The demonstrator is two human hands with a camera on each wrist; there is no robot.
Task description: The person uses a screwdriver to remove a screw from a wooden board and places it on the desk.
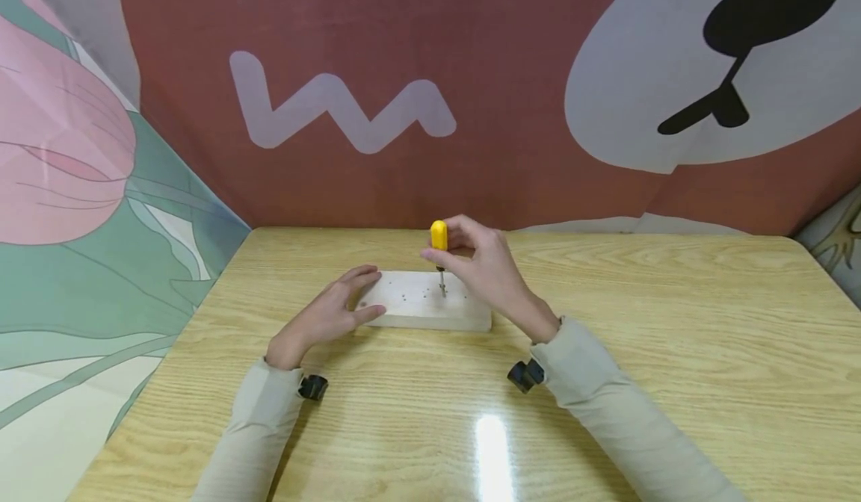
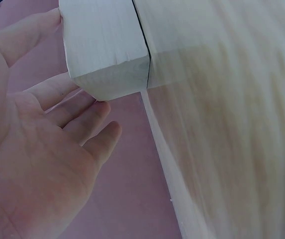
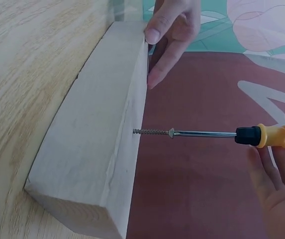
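A pale wooden block [image 1: 410, 306] lies lengthwise on the table, with several small holes or dots on its top. My left hand [image 1: 326, 314] holds its left end, thumb at the near edge and fingers toward the far side. In my right hand [image 1: 489, 267] is a screwdriver with a yellow handle [image 1: 439, 234], gripped upright between thumb and fingers. The right wrist view shows the screwdriver's shaft [image 3: 204, 134] meeting the head of a threaded screw [image 3: 152, 132]. The screw's tip is in the block's top face, and most of its thread stands out.
The wood-grain table [image 1: 673, 352] extends around the block on all sides. Behind it rises a reddish-brown printed backdrop [image 1: 403, 181], with a floral one [image 1: 60, 285] at the left. Small black devices [image 1: 525, 376] sit at both wrists.
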